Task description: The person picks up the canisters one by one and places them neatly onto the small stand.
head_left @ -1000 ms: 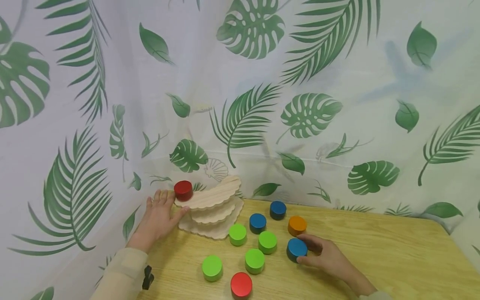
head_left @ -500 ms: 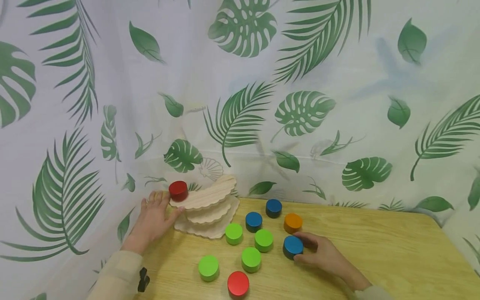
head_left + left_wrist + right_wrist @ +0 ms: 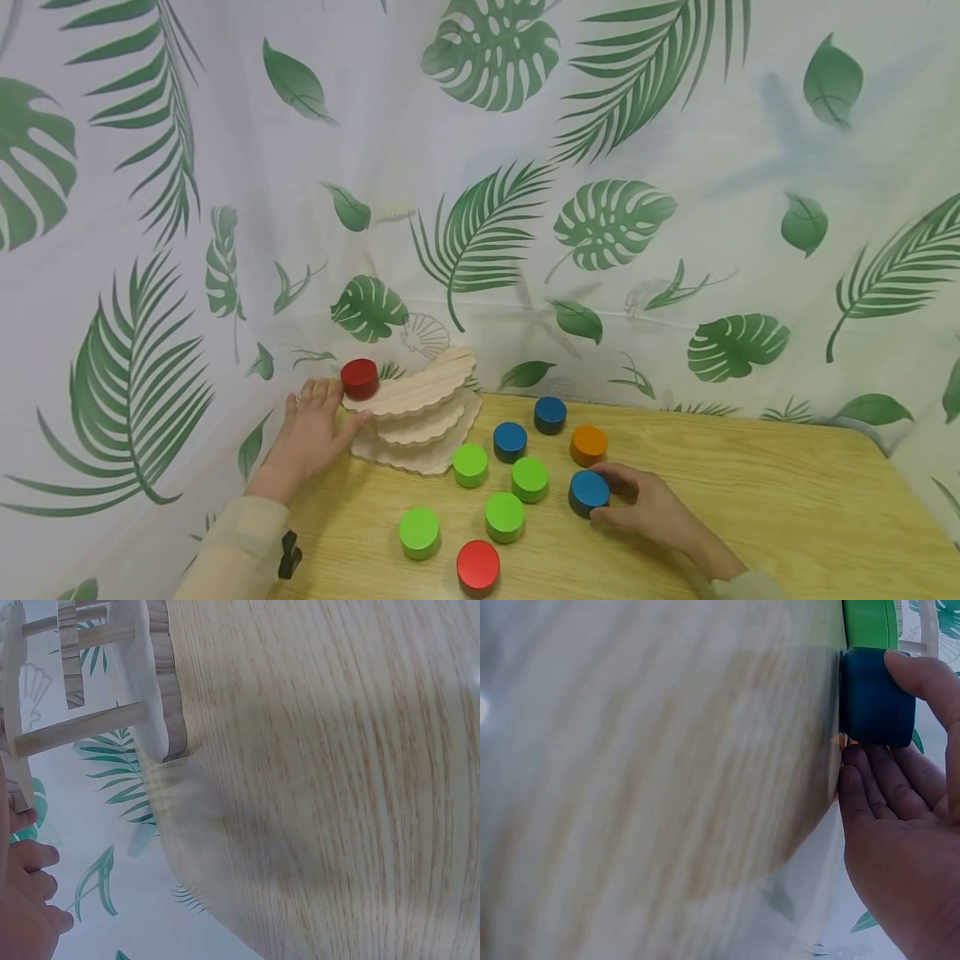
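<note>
My left hand (image 3: 311, 429) is at the left end of a pale wooden tiered stand (image 3: 423, 392) with scalloped edges, its thumb on the top tier's front corner. In the left wrist view, bent fingers (image 3: 34, 889) lie at the end of the stand's board (image 3: 142, 682). A dark red round block (image 3: 360, 379) sits on the top tier beside these fingers. My right hand (image 3: 652, 508) pinches a blue round block (image 3: 588, 492) between thumb and fingers on the table. In the right wrist view, the thumb (image 3: 922, 675) presses one side of that blue block (image 3: 877, 697).
Several green round blocks (image 3: 504, 517) lie mid-table, with a red one (image 3: 477, 568) near the front. Two more blue blocks (image 3: 510, 442) and an orange block (image 3: 588, 445) stand behind them. A leaf-patterned curtain (image 3: 480, 225) closes off the back and left of the wooden table (image 3: 765, 500).
The head view has shifted slightly. Both hands keep their places on the stand and the blue block, and no block has visibly moved on the table.
</note>
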Demonstrator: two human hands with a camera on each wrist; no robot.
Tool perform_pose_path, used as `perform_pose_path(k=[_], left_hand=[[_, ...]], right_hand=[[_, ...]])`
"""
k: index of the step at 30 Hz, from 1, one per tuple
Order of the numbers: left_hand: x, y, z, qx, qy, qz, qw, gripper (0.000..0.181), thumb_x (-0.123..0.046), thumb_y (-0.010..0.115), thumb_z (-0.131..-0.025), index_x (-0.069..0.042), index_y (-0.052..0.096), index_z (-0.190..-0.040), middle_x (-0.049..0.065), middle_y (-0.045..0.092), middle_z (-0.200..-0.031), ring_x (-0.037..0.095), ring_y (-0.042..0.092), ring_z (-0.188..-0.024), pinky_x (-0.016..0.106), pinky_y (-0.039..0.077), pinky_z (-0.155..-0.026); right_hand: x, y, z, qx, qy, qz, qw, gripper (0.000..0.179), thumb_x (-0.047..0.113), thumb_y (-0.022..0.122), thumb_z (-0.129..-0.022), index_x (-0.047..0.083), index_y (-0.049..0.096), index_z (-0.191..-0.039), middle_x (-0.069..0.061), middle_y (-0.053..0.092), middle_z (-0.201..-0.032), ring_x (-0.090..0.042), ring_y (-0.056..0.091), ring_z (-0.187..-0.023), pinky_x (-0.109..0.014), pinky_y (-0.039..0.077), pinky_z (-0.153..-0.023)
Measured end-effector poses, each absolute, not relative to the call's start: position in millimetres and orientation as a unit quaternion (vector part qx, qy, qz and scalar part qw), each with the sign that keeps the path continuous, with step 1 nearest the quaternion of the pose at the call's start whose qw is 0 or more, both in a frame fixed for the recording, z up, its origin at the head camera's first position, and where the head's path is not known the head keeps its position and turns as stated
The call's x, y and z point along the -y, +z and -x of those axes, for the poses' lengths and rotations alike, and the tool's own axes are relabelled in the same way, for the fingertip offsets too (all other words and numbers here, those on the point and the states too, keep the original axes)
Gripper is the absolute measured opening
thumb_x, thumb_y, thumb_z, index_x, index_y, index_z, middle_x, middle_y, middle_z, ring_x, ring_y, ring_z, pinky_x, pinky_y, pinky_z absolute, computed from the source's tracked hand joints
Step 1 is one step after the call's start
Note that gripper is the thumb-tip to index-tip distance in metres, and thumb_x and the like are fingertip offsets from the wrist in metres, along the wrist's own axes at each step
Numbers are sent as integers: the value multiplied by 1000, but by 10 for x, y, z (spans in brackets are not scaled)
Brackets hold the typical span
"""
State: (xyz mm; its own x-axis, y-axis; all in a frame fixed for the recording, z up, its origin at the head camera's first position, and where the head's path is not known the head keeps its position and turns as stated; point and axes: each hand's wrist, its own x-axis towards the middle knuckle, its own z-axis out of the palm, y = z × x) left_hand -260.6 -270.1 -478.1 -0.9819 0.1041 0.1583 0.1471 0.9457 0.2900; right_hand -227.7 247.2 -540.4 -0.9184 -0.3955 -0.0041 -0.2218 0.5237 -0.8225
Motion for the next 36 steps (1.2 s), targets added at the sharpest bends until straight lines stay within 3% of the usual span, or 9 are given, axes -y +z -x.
perform_pose_path(k=[18, 25, 33, 36], left_hand=[[2714, -4803, 2598, 983, -153, 70, 79, 90, -63, 44, -107, 10, 35, -159, 37, 27, -166, 58, 15, -157, 76, 10, -124], [2714, -4796, 2602, 983, -153, 72, 78, 90, -63, 44, -107, 10, 33, -159, 36, 26, -167, 58, 15, -157, 77, 8, -124], [2732, -4795, 2616, 984, -143, 72, 72, 90, -62, 43, -107, 10, 32, -160, 36, 25, -168, 57, 15, -158, 76, 9, -125], [2727, -4785, 2608, 985, -145, 71, 66, 90, -63, 42, -107, 10, 31, -160, 36, 24, -168, 57, 13, -158, 76, 7, -125]], right_hand=[[-2353, -5229, 2307, -862, -473, 153, 93, 65, 29, 86, -89, 1, 62, -142, -18, 68, -139, -32, 68, -124, -21, 54, -100], [-2236, -5047, 2377, -849, -491, 170, 93, 67, 28, 84, -91, 0, 59, -146, -19, 67, -140, -32, 67, -126, -32, 57, -104], [-2073, -4888, 2470, -848, -483, 209, 64, 60, 24, 85, -90, 6, 63, -142, -15, 69, -139, -32, 68, -127, -36, 57, -105], [-1997, -4829, 2522, -848, -481, 212, 65, 58, 24, 85, -91, 6, 63, -141, -17, 68, -140, -34, 68, -128, -47, 56, -108]])
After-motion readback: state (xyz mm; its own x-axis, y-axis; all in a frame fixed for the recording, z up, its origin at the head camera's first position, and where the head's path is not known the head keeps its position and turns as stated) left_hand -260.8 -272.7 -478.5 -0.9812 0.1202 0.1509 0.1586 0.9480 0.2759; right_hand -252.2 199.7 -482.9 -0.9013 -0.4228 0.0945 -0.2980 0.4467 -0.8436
